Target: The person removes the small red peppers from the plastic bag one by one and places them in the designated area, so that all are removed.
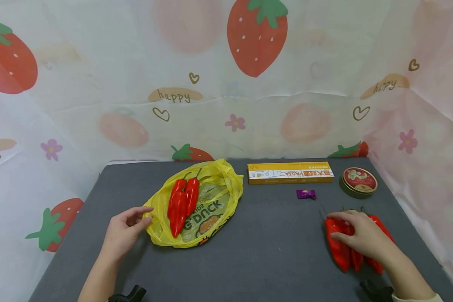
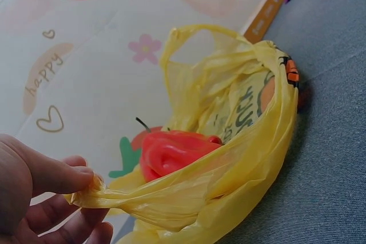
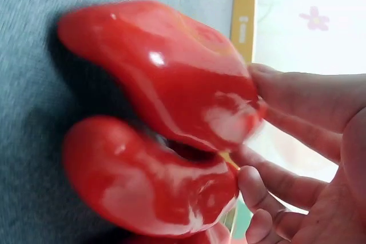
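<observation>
A yellow plastic bag (image 1: 232, 180) with printed lettering lies spread open on the table's left half. Three red peppers (image 1: 178, 214) with dark stems rest in it. My left hand (image 1: 122, 230) pinches the bag's left rim between thumb and fingers; the left wrist view shows the gathered plastic (image 2: 94, 195) there. At the right, my right hand (image 1: 368, 237) reaches over a group of red peppers (image 1: 375, 265). Its thumb and fingers grip the leftmost red pepper (image 3: 166, 72) at the stem end. A second pepper (image 3: 143, 181) lies beside it, close under the curled fingers.
Toward the back of the dark grey table (image 1: 264, 251) lies a yellow and white pasta box (image 1: 290, 176). Before it sits a small purple wrapped candy (image 1: 306, 194). A round red-lidded tin (image 1: 359, 180) stands at the back right. A strawberry-print cloth (image 1: 211, 54) hangs behind.
</observation>
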A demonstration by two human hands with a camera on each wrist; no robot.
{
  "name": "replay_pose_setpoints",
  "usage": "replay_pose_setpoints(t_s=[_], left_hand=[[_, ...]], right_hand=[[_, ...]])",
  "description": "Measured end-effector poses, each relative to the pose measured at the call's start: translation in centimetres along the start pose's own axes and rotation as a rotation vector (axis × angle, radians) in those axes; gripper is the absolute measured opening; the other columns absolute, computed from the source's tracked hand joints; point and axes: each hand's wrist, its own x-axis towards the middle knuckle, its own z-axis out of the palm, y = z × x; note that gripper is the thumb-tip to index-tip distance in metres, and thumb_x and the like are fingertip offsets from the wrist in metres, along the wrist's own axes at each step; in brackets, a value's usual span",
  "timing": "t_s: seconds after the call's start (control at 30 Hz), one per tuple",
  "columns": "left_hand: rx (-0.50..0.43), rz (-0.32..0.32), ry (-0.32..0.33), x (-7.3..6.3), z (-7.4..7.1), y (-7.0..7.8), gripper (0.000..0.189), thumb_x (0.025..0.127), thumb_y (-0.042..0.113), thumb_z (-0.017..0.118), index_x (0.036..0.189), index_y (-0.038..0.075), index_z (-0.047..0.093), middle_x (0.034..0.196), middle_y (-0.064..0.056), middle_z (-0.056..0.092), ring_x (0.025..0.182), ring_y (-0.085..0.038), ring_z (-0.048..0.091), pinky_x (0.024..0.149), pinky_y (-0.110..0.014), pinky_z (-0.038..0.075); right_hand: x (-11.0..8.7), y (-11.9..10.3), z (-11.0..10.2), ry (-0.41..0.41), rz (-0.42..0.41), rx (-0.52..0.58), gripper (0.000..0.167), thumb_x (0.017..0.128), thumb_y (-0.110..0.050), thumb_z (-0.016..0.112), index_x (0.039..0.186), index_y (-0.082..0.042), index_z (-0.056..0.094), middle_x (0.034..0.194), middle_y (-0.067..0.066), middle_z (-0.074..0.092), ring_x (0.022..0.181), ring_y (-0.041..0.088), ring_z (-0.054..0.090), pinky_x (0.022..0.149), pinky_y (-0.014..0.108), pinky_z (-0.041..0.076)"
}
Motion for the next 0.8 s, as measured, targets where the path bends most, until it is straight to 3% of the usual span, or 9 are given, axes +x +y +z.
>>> replay_pose_setpoints(t_s=[0.2,0.6,0.8], left_hand=[[-0.007,-0.004,-0.004,0.0,0.0,0.0,0.035,0.096,0.027,0.071,0.127,0.012,0.069,0.118,-0.012,0.064,0.097,-0.021,0.055,0.075,-0.025,0.057],[-0.02,0.01,-0.002,0.0,0.0,-0.1,0.035,0.096,0.026,0.071,0.127,0.011,0.069,0.116,-0.012,0.065,0.094,-0.019,0.058,0.076,-0.026,0.057],[-0.023,0.021,0.007,0.0,0.0,-0.2,0.034,0.096,0.025,0.071,0.126,0.011,0.07,0.114,-0.012,0.065,0.091,-0.016,0.059,0.076,-0.026,0.058]], right_hand=[[-0.2,0.5,0.0,0.008,-0.004,-0.021,0.043,0.083,-0.022,0.083,0.123,-0.013,0.07,0.121,0.02,0.064,0.111,0.043,0.056,0.088,0.066,0.046],[0.3,-0.1,0.7,0.026,-0.01,0.021,0.046,0.084,-0.028,0.082,0.124,-0.011,0.07,0.123,0.02,0.064,0.112,0.041,0.058,0.09,0.064,0.049],[1.2,-1.2,0.6,0.039,-0.02,0.033,0.046,0.085,-0.027,0.082,0.126,-0.01,0.069,0.117,0.013,0.067,0.095,0.026,0.059,0.079,0.048,0.052]])
